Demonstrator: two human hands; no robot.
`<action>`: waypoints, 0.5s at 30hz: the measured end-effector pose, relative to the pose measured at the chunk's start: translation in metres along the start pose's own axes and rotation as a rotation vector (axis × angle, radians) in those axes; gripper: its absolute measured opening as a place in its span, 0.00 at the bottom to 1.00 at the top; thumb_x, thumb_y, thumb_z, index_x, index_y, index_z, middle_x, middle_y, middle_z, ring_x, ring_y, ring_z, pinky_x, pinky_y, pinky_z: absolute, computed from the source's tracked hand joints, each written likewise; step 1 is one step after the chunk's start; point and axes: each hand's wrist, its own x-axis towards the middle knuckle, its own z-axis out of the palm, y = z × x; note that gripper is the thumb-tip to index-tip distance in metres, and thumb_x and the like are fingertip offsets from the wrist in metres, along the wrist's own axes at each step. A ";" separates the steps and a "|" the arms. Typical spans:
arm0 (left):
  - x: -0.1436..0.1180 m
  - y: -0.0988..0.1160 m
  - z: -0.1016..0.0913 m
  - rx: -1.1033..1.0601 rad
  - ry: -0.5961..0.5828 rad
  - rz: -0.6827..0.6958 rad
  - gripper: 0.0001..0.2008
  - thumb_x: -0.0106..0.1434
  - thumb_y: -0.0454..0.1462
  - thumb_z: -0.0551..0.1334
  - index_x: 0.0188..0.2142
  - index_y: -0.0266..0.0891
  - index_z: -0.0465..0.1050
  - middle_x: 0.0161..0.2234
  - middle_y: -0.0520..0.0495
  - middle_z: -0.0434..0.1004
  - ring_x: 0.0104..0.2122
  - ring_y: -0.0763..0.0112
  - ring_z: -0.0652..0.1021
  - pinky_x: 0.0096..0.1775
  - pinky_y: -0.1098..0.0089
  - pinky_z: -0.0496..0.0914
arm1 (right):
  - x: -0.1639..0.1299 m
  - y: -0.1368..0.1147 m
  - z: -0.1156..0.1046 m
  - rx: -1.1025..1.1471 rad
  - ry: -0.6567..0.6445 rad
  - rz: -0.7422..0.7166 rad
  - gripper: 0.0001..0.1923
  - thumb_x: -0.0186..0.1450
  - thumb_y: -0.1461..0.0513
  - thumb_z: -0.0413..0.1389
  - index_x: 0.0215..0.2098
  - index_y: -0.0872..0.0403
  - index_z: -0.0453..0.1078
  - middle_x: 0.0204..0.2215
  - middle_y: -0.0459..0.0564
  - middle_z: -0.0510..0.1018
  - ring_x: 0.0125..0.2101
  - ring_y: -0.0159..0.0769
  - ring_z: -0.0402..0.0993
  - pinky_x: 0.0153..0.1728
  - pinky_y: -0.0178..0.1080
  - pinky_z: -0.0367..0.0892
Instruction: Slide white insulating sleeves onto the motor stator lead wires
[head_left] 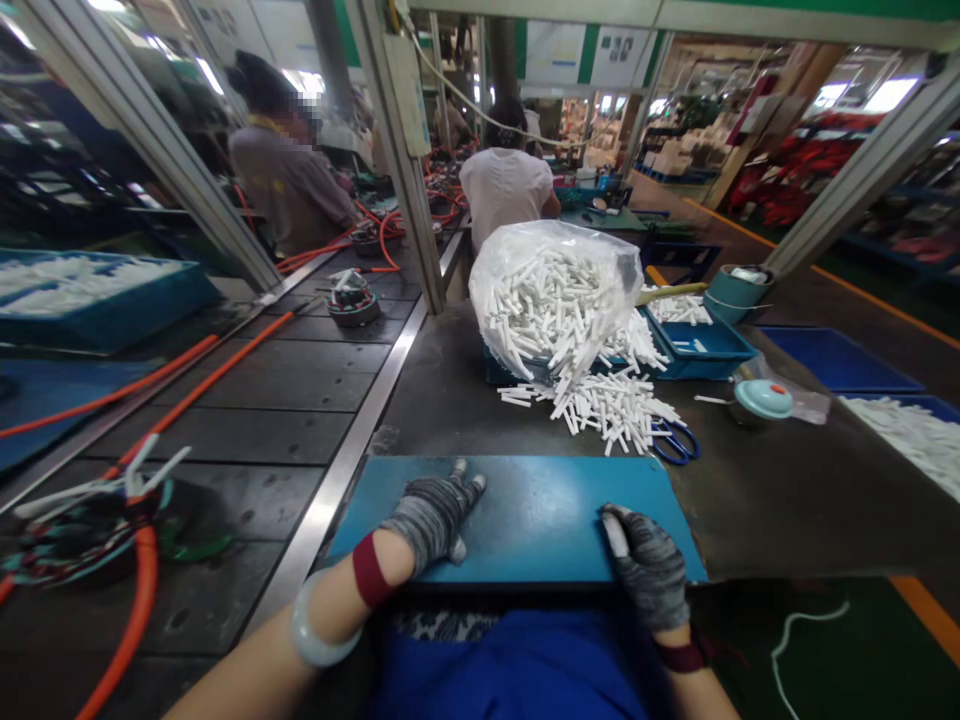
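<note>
Gloves cover both hands. The left hand [431, 515] lies flat, fingers spread, on the blue mat [525, 510] at the near edge of the counter [787, 500], maybe to hold it still. The right hand [651, 570] curls around one white tube [615, 533] at the mat's right edge. More tubes spill from a plastic bag [555, 300] behind the mat, within easy reach.

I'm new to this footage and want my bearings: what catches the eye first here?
A clear plastic bag of white tubes spills a heap onto the dark bench, centre right. Nearer, the gloved left hand lies flat on a blue mat, and the gloved right hand holds one white tube. Orange cables cross the conveyor at left.
</note>
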 end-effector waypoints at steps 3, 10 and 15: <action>0.003 -0.001 0.003 0.008 0.006 0.004 0.59 0.53 0.44 0.78 0.76 0.46 0.49 0.75 0.26 0.43 0.64 0.36 0.72 0.58 0.44 0.73 | -0.001 0.000 0.000 -0.006 -0.008 0.016 0.21 0.78 0.52 0.50 0.43 0.55 0.81 0.37 0.56 0.87 0.35 0.40 0.84 0.41 0.40 0.76; 0.006 -0.003 0.007 0.003 0.014 -0.001 0.59 0.52 0.45 0.78 0.76 0.47 0.49 0.75 0.27 0.42 0.63 0.33 0.73 0.56 0.39 0.74 | -0.002 0.000 0.001 0.034 -0.036 0.074 0.24 0.78 0.48 0.48 0.44 0.53 0.82 0.38 0.55 0.87 0.36 0.41 0.84 0.43 0.42 0.78; 0.006 -0.004 0.006 -0.015 0.028 0.005 0.59 0.51 0.44 0.78 0.76 0.47 0.51 0.75 0.27 0.43 0.61 0.31 0.74 0.55 0.38 0.74 | -0.003 0.000 0.001 0.027 -0.051 0.082 0.25 0.78 0.48 0.48 0.44 0.54 0.82 0.38 0.56 0.87 0.37 0.42 0.84 0.44 0.42 0.77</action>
